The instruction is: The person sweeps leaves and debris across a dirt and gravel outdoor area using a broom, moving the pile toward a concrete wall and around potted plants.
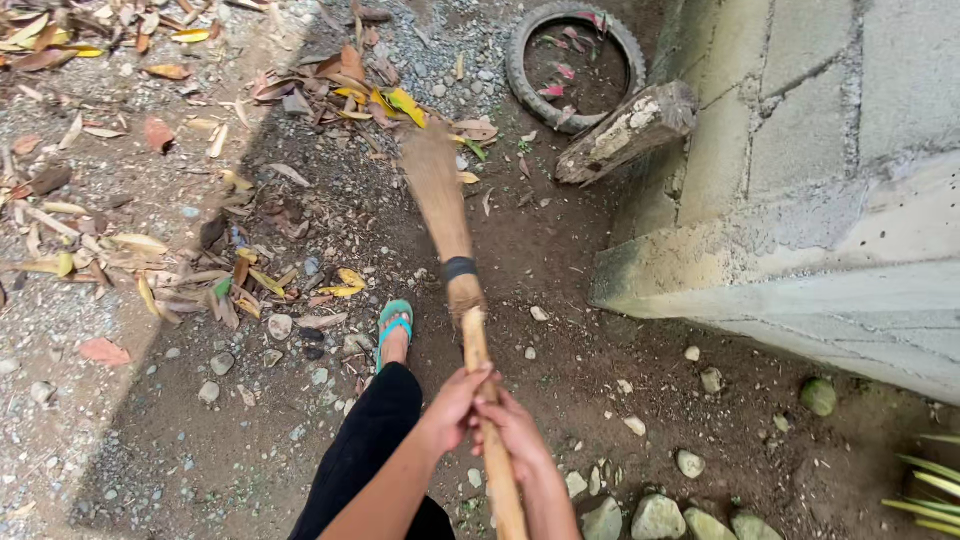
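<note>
- I see my left hand (455, 405) wrapped around the broom handle (480, 380), fingers curled over the top of the stick, forearm coming up from the bottom edge at a slant.
- My right hand (520, 430) grips the same handle just below the left, touching it; the two hands sit one behind the other along the stick.
- The broom (440, 200) runs away from me, tilted slightly left, with a dark band (459, 268) where the bristles are bound to the handle.
- The bristle end looks blurred, so I can't tell whether it touches the ground or rides just above it.
- The bristles reach the near edge of a spread of dry leaves (330, 90) that covers the gravel to the left and ahead.
- My foot in a teal sandal (393, 325) stands just left of the handle, with a black trouser leg (370, 440) below it.
- To the right, a concrete wall (800, 200) and its sloped base close that side off; its lower edge runs near the broom's right.
- A weathered log (625, 130) leans against the wall corner, and an old tyre (575, 60) lies just beyond it.
- A row of stones (660, 515) edges the bottom right.
- Bare dirt (560, 260) between wall and leaves is the open room.
</note>
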